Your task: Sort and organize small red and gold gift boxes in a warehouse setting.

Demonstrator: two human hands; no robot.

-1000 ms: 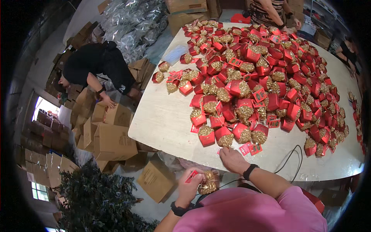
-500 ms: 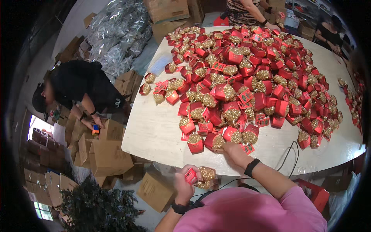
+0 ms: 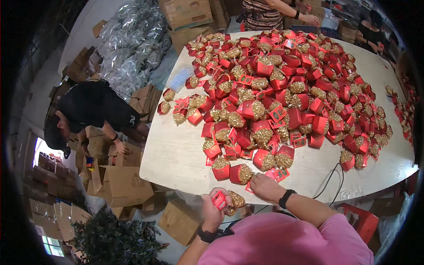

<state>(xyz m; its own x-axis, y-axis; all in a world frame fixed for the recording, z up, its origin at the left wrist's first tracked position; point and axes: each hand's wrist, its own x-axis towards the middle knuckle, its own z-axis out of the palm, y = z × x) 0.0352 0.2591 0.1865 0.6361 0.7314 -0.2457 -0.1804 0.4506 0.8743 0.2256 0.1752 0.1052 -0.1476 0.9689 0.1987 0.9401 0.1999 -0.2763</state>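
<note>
My left hand (image 3: 213, 208), just off the table's near edge, is closed around red-and-gold ornaments (image 3: 237, 199); a red tag (image 3: 218, 200) shows between its fingers and glittery gold ends stick out to the right. On the near edge of the table my right hand (image 3: 267, 187) is closed, its curled fingers at a red tag (image 3: 249, 187); the fingertips are partly hidden. Right beyond it lie another printed red tag (image 3: 277, 175) and a red-and-gold ornament (image 3: 241, 174). A big heap of such ornaments (image 3: 265, 108) spreads over the table.
The pale table (image 3: 172, 150) has a curved edge. A black cable (image 3: 329, 181) hangs over its near side. Cardboard boxes (image 3: 128, 183) and a dark green artificial tree (image 3: 117, 236) stand at left, where a person in black (image 3: 95, 106) bends over boxes. Another person (image 3: 263, 15) stands across the table.
My right hand has drawn back slightly toward the table's edge, away from the ornament's gold end. My left hand stays on its ornaments. The person at left has shifted hands among the boxes.
</note>
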